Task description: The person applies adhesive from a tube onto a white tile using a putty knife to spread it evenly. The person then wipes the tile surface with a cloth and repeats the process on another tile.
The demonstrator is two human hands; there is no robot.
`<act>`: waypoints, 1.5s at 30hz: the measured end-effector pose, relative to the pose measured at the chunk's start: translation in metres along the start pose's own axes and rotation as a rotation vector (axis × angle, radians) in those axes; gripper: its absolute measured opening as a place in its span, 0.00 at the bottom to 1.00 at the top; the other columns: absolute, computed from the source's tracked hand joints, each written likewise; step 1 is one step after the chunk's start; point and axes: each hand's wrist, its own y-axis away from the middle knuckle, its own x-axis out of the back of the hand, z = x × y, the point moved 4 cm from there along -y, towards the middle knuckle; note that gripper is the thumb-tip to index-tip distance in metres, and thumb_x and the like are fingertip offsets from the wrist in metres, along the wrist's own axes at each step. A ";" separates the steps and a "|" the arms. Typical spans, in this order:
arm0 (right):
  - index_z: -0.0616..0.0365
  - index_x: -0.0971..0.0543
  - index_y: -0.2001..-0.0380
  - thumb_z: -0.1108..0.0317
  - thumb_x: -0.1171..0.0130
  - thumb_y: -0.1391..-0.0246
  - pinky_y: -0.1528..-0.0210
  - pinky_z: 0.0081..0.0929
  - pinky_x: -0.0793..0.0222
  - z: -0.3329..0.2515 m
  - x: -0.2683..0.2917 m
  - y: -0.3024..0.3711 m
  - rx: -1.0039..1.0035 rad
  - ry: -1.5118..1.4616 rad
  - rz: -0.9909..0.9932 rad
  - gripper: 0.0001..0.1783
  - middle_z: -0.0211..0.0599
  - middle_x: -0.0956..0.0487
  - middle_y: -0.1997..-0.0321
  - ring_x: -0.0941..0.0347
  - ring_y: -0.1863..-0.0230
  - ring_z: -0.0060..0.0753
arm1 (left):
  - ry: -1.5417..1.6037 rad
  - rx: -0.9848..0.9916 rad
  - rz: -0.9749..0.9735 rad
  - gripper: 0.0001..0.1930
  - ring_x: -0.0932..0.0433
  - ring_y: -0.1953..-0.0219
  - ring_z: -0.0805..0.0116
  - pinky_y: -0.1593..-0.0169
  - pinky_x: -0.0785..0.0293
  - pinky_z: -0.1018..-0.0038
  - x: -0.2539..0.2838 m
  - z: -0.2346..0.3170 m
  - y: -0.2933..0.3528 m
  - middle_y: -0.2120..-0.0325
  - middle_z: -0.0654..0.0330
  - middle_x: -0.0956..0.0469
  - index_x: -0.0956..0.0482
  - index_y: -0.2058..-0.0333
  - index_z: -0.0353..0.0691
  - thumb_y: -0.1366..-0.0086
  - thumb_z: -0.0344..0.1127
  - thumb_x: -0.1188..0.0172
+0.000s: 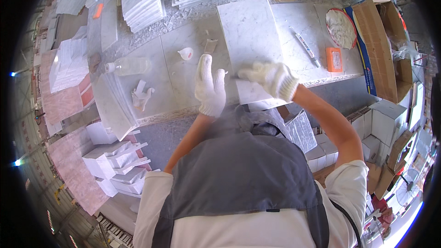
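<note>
The gloved left hand is spread beside a white stone. The gloved right hand is over it; I cannot tell its grip.

Showing at left a clear bottle lying near a white glove. Also showing at right an open cardboard box and a fan.

Two gloved hands, one marker, one bottle, one orange box, one bowl.
</note>
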 end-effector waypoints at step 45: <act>0.47 0.22 0.38 0.72 0.48 0.36 0.59 0.36 0.21 0.046 0.046 0.023 -0.273 -0.160 0.491 0.23 0.40 0.19 0.60 0.19 0.63 0.43 | 0.017 -0.125 -0.155 0.27 0.22 0.42 0.49 0.38 0.26 0.61 -0.016 0.024 -0.009 0.42 0.48 0.22 0.25 0.38 0.36 0.35 0.33 0.32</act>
